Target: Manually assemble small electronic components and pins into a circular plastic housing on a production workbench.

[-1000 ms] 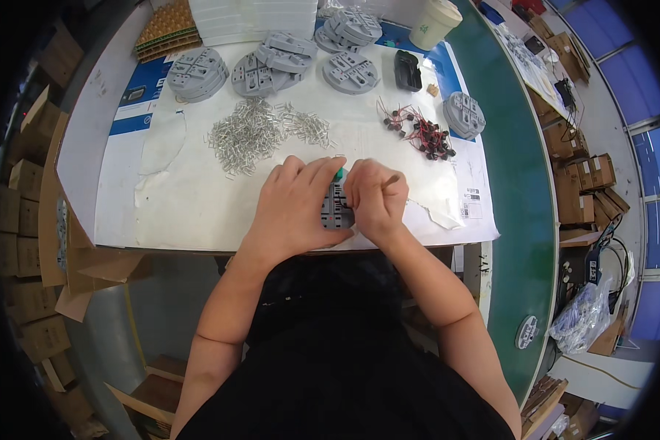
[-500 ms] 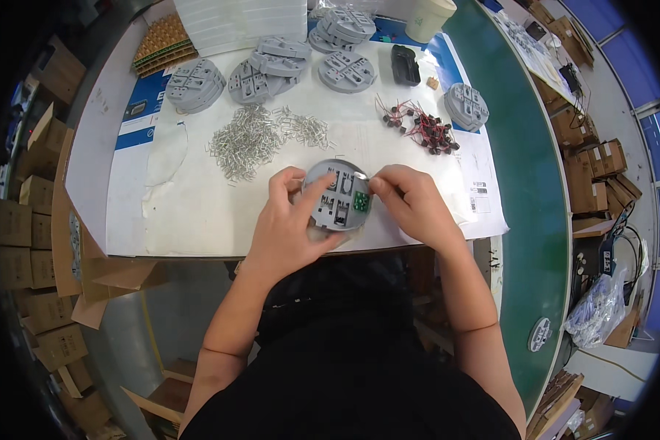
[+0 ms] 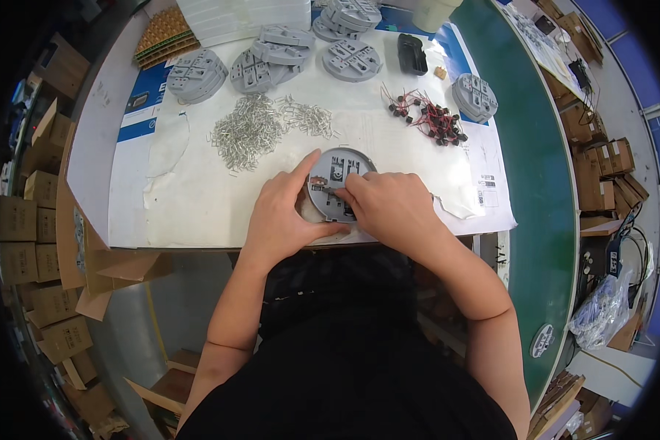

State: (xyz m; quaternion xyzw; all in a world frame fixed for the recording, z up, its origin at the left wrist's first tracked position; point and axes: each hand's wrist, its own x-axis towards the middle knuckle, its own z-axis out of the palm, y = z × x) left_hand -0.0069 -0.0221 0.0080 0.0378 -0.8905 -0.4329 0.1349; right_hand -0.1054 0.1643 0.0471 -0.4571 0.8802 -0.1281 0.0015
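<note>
A round grey plastic housing [image 3: 344,157] with slots and small metal contacts lies at the front of the table. My left hand [image 3: 277,213] grips its left side, with the thumb along the near rim and the fingers at the far left. Over the housing's right half, my right hand [image 3: 396,209] has its thumb and fingertips pinched together near the middle. A small metallic bit shows at those fingertips, too small to make out. The right part of the housing is hidden under this hand.
Beyond the housing lie a heap of small silver metal pins [image 3: 248,132] and a tangle of black parts with red wires [image 3: 436,121]. Stacked grey housings [image 3: 279,55] stand farther back, near a black tray [image 3: 412,55]. One housing stack [image 3: 475,97] sits at the right.
My right hand has moved left from the housing's right rim to over its middle, covering the green circuit board. My left fingers have drawn back from its face to its left edge.
</note>
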